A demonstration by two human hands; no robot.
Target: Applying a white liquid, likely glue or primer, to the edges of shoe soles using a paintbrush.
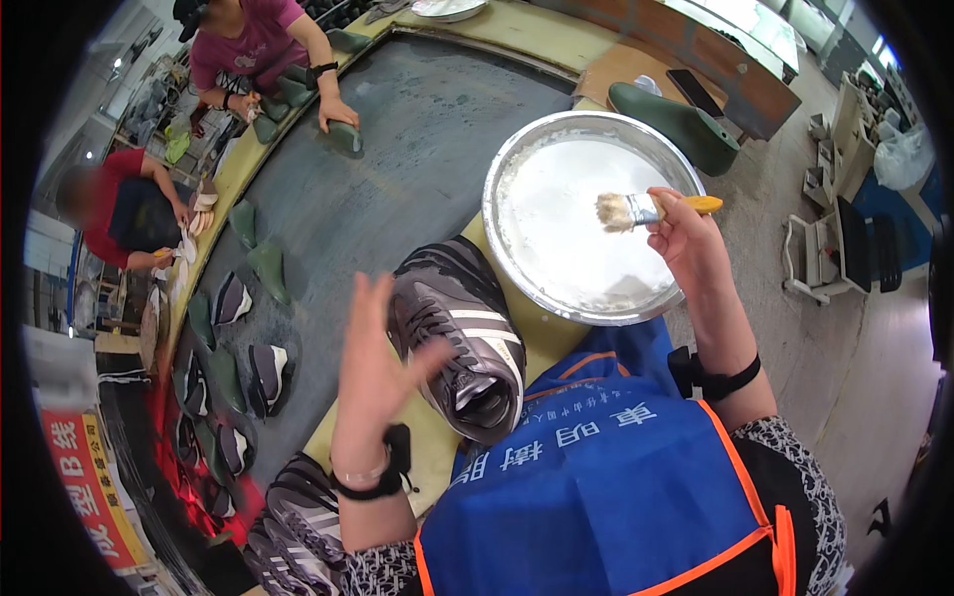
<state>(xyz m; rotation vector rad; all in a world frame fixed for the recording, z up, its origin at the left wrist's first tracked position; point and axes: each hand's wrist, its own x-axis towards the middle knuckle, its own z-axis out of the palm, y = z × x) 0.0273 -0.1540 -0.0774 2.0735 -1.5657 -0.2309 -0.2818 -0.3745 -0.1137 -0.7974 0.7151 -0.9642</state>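
My right hand [681,233] grips a paintbrush [636,211] with a yellow handle and pale bristles. It is above a round metal basin [494,233] that contains white liquid. My left hand [383,353] is raised with fingers spread, holding nothing, beside a grey sneaker [472,333] with white stripes. Whether the hand touches the shoe, I cannot tell. The sneaker rests near the table's yellow edge, its collar opening toward me, with dark soles or shoes behind it.
Several striped sneakers [303,512] stand at lower left. Green shoe lasts [266,270] and dark shoe pieces [268,377] lie on the grey table surface [417,129]. Two people work across it. A larger green last [676,129] and a phone [696,91] lie beyond the basin.
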